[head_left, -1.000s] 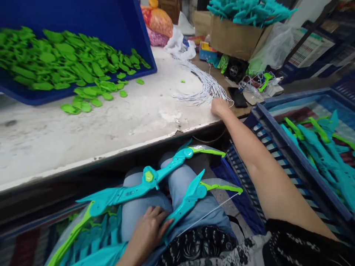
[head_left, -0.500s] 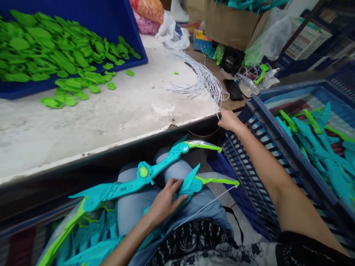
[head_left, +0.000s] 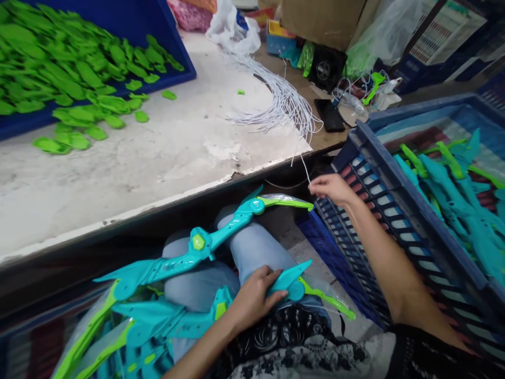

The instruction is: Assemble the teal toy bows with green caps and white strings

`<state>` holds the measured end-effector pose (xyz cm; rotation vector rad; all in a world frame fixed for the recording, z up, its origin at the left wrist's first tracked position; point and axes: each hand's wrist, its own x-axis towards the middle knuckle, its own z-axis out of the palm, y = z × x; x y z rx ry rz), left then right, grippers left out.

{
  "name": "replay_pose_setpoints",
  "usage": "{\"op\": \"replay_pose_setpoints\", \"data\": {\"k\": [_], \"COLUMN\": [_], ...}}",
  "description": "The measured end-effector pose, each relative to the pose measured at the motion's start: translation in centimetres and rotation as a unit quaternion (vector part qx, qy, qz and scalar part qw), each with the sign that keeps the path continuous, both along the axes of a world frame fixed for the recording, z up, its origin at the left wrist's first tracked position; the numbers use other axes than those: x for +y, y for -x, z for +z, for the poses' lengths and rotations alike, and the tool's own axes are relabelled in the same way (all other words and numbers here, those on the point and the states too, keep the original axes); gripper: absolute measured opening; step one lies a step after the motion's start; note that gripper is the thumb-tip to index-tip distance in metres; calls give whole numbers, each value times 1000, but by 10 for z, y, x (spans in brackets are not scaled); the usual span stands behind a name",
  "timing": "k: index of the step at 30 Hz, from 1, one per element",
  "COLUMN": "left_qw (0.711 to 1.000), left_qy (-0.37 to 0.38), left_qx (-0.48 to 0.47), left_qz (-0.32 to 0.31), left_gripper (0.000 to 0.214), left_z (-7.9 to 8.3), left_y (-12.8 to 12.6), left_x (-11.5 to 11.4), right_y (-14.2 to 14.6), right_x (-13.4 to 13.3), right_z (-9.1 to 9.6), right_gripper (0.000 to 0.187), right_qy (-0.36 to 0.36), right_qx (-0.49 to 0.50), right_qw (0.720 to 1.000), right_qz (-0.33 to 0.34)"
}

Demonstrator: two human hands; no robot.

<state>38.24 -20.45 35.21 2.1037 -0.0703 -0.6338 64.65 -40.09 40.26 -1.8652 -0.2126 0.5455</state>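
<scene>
My left hand (head_left: pixel 254 296) is closed round a teal and green toy bow (head_left: pixel 292 281) lying on my lap. A second toy bow (head_left: pixel 199 248) rests across my knees above it. My right hand (head_left: pixel 330 187) is pinched on one white string (head_left: pixel 304 167), held just below the table edge beside the blue crate (head_left: pixel 398 195). The string runs up toward the bundle of white strings (head_left: pixel 284 102) on the table.
A worn white table (head_left: pixel 138 152) holds a blue bin (head_left: pixel 173 39) of green plastic pieces (head_left: pixel 71 73), some spilled out. A black phone (head_left: pixel 329 115), a cardboard box (head_left: pixel 315 21) and clutter sit at the back. The crate on the right holds several teal bows (head_left: pixel 453 189).
My right hand has come off the string bundle and down below the table edge with one string. My left hand has pulled the lower bow closer to my body.
</scene>
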Motion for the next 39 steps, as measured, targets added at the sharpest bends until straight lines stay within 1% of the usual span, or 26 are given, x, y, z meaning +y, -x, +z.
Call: {"op": "replay_pose_setpoints", "data": {"k": [2, 3, 4, 5, 6, 8, 9, 10, 11, 12, 13, 14, 15, 18, 22, 25, 30, 34, 36, 39], "left_qw": [998, 996, 992, 988, 982, 959, 940, 915, 885, 858, 836, 821, 813, 807, 796, 783, 769, 767, 765, 764], "left_qy": [33, 51, 69, 90, 115, 179, 218, 259, 299, 335, 363, 384, 397, 413, 446, 475, 499, 505, 512, 522], "left_qx": [3, 3, -1, -4, 0, 46, 85, 126, 164, 191, 208, 218, 226, 237, 251, 265, 267, 268, 266, 260], "left_qz": [47, 75, 103, 128, 152, 213, 248, 283, 315, 340, 355, 361, 361, 348, 323, 301, 295, 291, 287, 276], "left_gripper": [41, 37, 34, 29, 25, 19, 18, 17, 17, 17, 18, 18, 18, 18, 17, 18, 15, 19, 18, 10], "left_z": [-2, -3, -5, -7, -9, -13, -15, -17, -19, -21, -24, -26, -28, -34, -40, -43, -47, -46, -46, -45], "left_y": [-16, -26, -38, -52, -66, -95, -109, -122, -133, -142, -150, -155, -158, -162, -163, -166, -168, -168, -167, -167], "left_x": [2, 2, 1, -1, -5, -17, -25, -32, -40, -46, -52, -56, -59, -63, -66, -70, -74, -74, -73, -72], "right_y": [35, 51, 64, 74, 81, 85, 84, 81, 77, 74, 71, 68, 67, 67, 68, 67, 65, 67, 69, 71], "right_x": [-21, -30, -38, -43, -46, -44, -41, -38, -34, -30, -28, -26, -25, -26, -26, -25, -27, -27, -26, -24], "right_z": [-1, -2, -3, -6, -10, -19, -25, -30, -36, -41, -46, -50, -54, -60, -64, -66, -66, -64, -63, -65], "right_gripper": [36, 37, 35, 33, 31, 27, 25, 22, 20, 18, 16, 15, 14, 13, 13, 16, 20, 22, 22, 22], "right_qy": [-26, -32, -35, -32, -24, 1, 18, 36, 53, 70, 85, 98, 107, 124, 146, 161, 193, 208, 209, 196], "right_qx": [102, 141, 163, 165, 146, 46, -26, -102, -173, -234, -280, -312, -331, -368, -421, -441, -461, -450, -432, -403], "right_qw": [989, 980, 975, 976, 983, 999, 999, 992, 980, 966, 953, 943, 936, 921, 895, 882, 865, 866, 874, 891], "right_qz": [99, 133, 146, 137, 108, 12, -31, -61, -77, -80, -74, -64, -53, -19, 12, 28, 47, 71, 74, 68]}}
